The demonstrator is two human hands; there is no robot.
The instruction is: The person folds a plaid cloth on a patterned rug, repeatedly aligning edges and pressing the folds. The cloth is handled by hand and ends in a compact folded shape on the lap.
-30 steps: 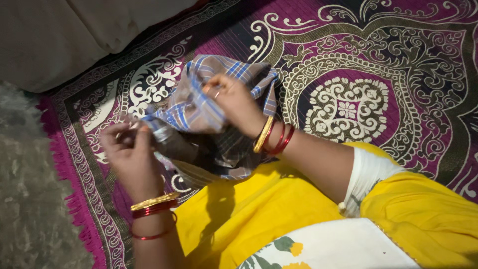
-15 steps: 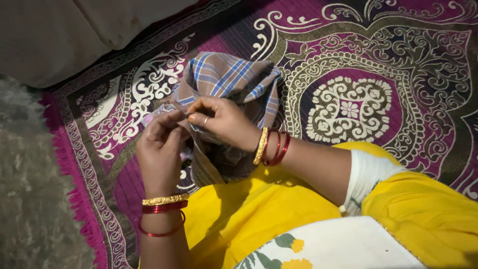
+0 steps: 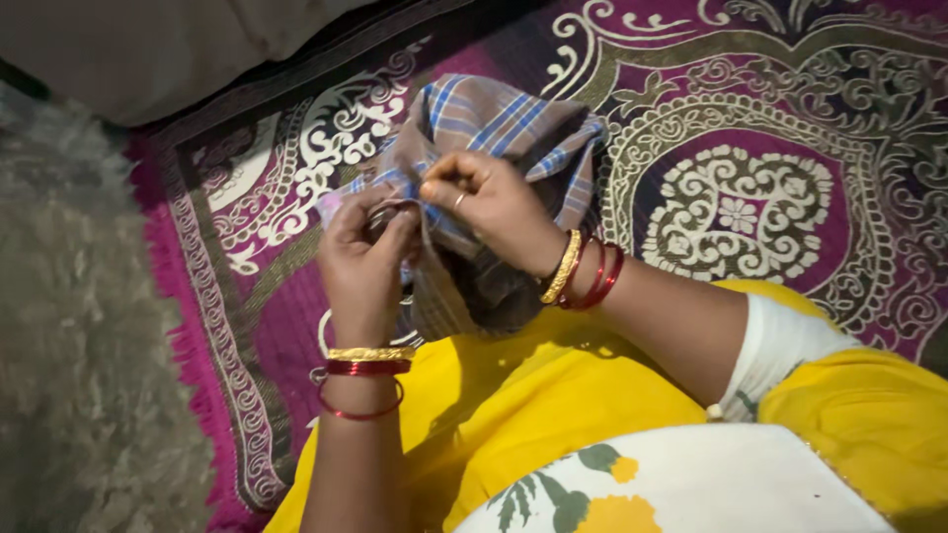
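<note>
Yellow fabric [image 3: 513, 405] fills the bottom of the view, draped over the person's lap, with a white piece printed with green leaves and yellow flowers [image 3: 671, 489] right at the lower edge. Just past that come the wrists, both stacked with gold and red bangles [image 3: 367, 367].

The left hand [image 3: 363, 259] is curled up with the fingers pinching an edge of a checked cloth [image 3: 499, 133], a grey-brown one with blue and white stripes. The right hand [image 3: 494, 202] is closed too, thumb and forefinger nipping the same cloth right next to the left hand, so the two are pretty much touching. There's a ring on one right finger. Whatever small thing sits between the fingertips is too blurry to make out, tbh.

The cloth is bunched up in a heap above the hands, partly hanging down toward the lap, and it rests on a purple patterned rug [image 3: 741, 207] with cream swirls and a pink fringe. Left of the rug is a grey shaggy floor covering [image 3: 69, 326], and a pale cushion [image 3: 148, 49] sits at the top left.
</note>
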